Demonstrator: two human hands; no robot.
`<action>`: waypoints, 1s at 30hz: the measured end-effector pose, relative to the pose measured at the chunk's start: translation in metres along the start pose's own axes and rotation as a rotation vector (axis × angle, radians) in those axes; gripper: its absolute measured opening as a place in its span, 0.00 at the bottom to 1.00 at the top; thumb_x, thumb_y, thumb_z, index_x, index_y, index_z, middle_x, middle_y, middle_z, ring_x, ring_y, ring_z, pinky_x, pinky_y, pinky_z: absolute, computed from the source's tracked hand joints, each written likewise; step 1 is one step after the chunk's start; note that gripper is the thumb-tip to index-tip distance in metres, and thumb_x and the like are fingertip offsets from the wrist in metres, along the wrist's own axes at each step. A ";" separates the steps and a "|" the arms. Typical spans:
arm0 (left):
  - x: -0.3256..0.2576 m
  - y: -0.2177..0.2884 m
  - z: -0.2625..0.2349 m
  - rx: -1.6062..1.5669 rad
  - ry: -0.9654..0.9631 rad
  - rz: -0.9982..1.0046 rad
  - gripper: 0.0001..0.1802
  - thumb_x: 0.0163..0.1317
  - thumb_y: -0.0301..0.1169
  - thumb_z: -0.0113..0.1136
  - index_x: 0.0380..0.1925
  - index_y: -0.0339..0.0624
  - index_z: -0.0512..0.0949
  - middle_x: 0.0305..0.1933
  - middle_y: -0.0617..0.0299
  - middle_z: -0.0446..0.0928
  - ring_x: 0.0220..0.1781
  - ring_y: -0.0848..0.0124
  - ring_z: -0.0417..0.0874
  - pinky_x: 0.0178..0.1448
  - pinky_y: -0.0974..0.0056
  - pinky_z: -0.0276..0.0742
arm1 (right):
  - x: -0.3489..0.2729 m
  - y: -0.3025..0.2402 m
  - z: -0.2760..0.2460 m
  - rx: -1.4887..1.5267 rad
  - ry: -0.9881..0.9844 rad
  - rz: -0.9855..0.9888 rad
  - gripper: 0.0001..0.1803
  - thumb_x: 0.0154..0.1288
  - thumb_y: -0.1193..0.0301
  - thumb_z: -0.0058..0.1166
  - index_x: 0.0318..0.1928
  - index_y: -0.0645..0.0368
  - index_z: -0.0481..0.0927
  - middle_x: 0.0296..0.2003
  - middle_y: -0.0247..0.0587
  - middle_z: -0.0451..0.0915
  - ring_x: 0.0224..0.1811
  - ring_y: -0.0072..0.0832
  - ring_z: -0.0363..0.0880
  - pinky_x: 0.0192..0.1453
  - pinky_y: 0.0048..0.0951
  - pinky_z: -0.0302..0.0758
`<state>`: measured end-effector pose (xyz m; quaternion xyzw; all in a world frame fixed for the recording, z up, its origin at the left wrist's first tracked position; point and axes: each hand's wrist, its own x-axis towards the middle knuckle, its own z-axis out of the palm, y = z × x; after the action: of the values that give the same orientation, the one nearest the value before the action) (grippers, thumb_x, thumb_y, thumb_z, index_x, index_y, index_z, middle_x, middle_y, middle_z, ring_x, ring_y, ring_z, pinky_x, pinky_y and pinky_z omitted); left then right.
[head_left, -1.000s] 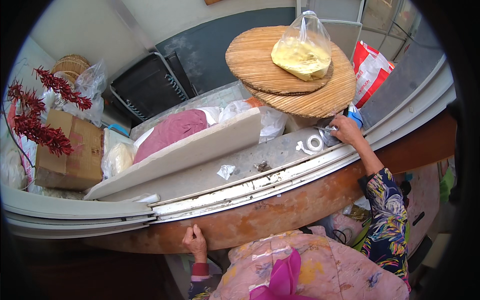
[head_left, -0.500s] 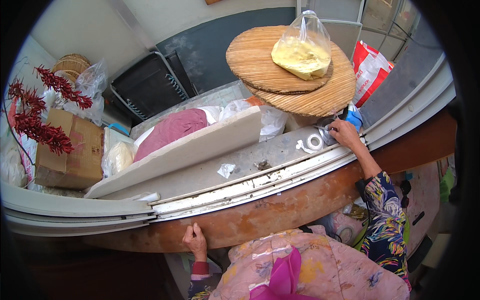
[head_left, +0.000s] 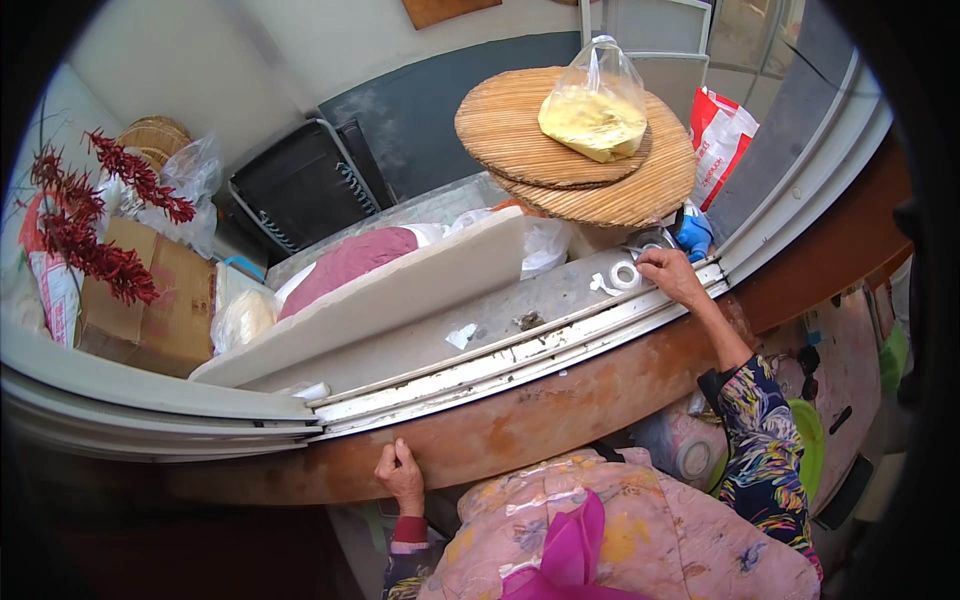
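Observation:
My right hand (head_left: 674, 277) reaches over the white window track with its fingers pinched together; whatever they hold is hidden. Just left of its fingertips, a roll of white tape (head_left: 616, 279) lies on the grey ledge with a loose strip at its side. Behind the hand sit a shiny round metal thing (head_left: 652, 238) and a blue object (head_left: 692, 230), both partly covered. On the brown wooden sill (head_left: 520, 405), my left hand (head_left: 403, 478) rests closed at the near edge, and I cannot make out anything in it.
Two round woven mats (head_left: 660, 190) bear a clear bag of yellow stuff (head_left: 595, 122). A pale slab (head_left: 380, 295) leans beside a purple cloth (head_left: 345, 265). Dried red chillies (head_left: 105, 265) hang near a cardboard box (head_left: 165, 295). A red-and-white bag (head_left: 720, 145) stands right.
My right hand has drawn back from the metal thing, toward me and closer to the tape roll. The whole view has shifted slightly. My left hand stays at the sill's edge.

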<state>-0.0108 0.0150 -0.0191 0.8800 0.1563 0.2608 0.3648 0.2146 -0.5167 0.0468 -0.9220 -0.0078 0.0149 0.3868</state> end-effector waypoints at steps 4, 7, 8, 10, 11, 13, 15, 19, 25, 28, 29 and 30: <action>-0.003 0.001 -0.007 -0.074 -0.011 0.000 0.21 0.69 0.28 0.60 0.19 0.36 0.64 0.17 0.50 0.59 0.19 0.60 0.58 0.26 0.53 0.58 | -0.014 -0.008 0.011 0.127 0.044 0.000 0.12 0.66 0.68 0.60 0.41 0.66 0.87 0.29 0.40 0.84 0.29 0.26 0.82 0.38 0.30 0.78; -0.002 0.000 -0.018 -0.103 -0.007 0.044 0.21 0.69 0.28 0.59 0.19 0.35 0.64 0.17 0.50 0.59 0.19 0.60 0.59 0.26 0.53 0.58 | -0.021 -0.008 0.013 0.226 0.073 0.002 0.11 0.68 0.69 0.60 0.41 0.67 0.87 0.28 0.35 0.84 0.28 0.21 0.80 0.35 0.26 0.77; -0.001 -0.001 -0.023 -0.119 -0.007 0.049 0.20 0.70 0.28 0.59 0.19 0.35 0.64 0.17 0.50 0.59 0.19 0.60 0.59 0.26 0.53 0.58 | -0.023 -0.008 0.012 0.263 0.074 0.016 0.11 0.68 0.69 0.60 0.41 0.66 0.87 0.28 0.35 0.84 0.28 0.21 0.80 0.35 0.26 0.77; 0.003 -0.006 -0.034 -0.132 -0.003 0.045 0.20 0.70 0.27 0.58 0.20 0.34 0.65 0.18 0.50 0.59 0.19 0.60 0.59 0.26 0.53 0.58 | -0.027 -0.013 0.011 0.306 0.081 0.071 0.11 0.69 0.69 0.60 0.41 0.66 0.87 0.29 0.34 0.84 0.28 0.20 0.80 0.34 0.25 0.77; 0.005 -0.010 -0.040 -0.136 0.003 0.054 0.20 0.70 0.27 0.58 0.20 0.34 0.65 0.18 0.51 0.59 0.19 0.61 0.59 0.26 0.54 0.58 | -0.028 -0.020 0.012 0.265 0.084 0.085 0.11 0.69 0.69 0.60 0.41 0.66 0.87 0.28 0.34 0.84 0.27 0.20 0.80 0.33 0.25 0.78; 0.007 -0.018 -0.051 -0.124 0.009 0.052 0.19 0.71 0.27 0.58 0.20 0.34 0.65 0.18 0.51 0.59 0.19 0.61 0.59 0.26 0.54 0.58 | -0.030 -0.043 0.012 0.277 0.040 0.118 0.12 0.70 0.69 0.59 0.42 0.67 0.86 0.29 0.34 0.84 0.27 0.19 0.80 0.33 0.25 0.79; 0.011 -0.027 -0.060 -0.123 0.003 0.076 0.19 0.71 0.26 0.57 0.21 0.34 0.65 0.18 0.52 0.59 0.19 0.63 0.59 0.27 0.54 0.58 | -0.029 -0.080 0.008 0.234 -0.083 0.030 0.14 0.71 0.68 0.58 0.48 0.67 0.85 0.31 0.37 0.85 0.27 0.20 0.81 0.33 0.25 0.80; 0.014 -0.045 -0.078 -0.139 -0.032 0.084 0.19 0.71 0.29 0.56 0.21 0.34 0.64 0.19 0.53 0.60 0.20 0.64 0.61 0.28 0.55 0.57 | -0.020 -0.182 -0.025 0.473 -0.144 -0.287 0.30 0.77 0.62 0.55 0.74 0.58 0.68 0.37 0.33 0.84 0.32 0.16 0.80 0.36 0.20 0.77; 0.018 -0.068 -0.093 -0.270 -0.050 0.023 0.14 0.68 0.30 0.50 0.23 0.34 0.68 0.21 0.51 0.65 0.22 0.60 0.70 0.30 0.54 0.63 | -0.017 -0.220 -0.060 0.456 0.222 -0.473 0.24 0.82 0.60 0.48 0.69 0.60 0.74 0.36 0.33 0.83 0.35 0.16 0.80 0.45 0.18 0.78; 0.018 -0.077 -0.096 -0.179 -0.038 0.033 0.13 0.67 0.30 0.49 0.24 0.34 0.70 0.22 0.48 0.68 0.24 0.54 0.72 0.31 0.52 0.64 | -0.008 -0.167 -0.031 0.412 0.149 -0.130 0.17 0.78 0.62 0.54 0.56 0.61 0.82 0.32 0.32 0.83 0.30 0.17 0.80 0.36 0.19 0.78; 0.017 -0.079 -0.097 -0.137 -0.029 0.037 0.13 0.67 0.30 0.49 0.24 0.34 0.70 0.22 0.48 0.68 0.24 0.52 0.71 0.31 0.51 0.64 | -0.009 -0.144 -0.019 0.412 0.148 -0.033 0.14 0.76 0.63 0.56 0.50 0.61 0.84 0.30 0.33 0.83 0.28 0.16 0.80 0.34 0.20 0.77; 0.017 -0.081 -0.096 -0.098 -0.030 0.023 0.14 0.68 0.30 0.51 0.23 0.34 0.68 0.21 0.47 0.66 0.24 0.49 0.69 0.31 0.50 0.63 | -0.008 -0.121 -0.012 0.365 0.113 -0.038 0.14 0.75 0.64 0.57 0.48 0.61 0.85 0.29 0.32 0.83 0.27 0.17 0.79 0.34 0.21 0.77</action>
<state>-0.0593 0.1322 -0.0143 0.8667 0.1279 0.2590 0.4067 0.2066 -0.4402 0.1415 -0.8357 -0.0007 -0.0432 0.5475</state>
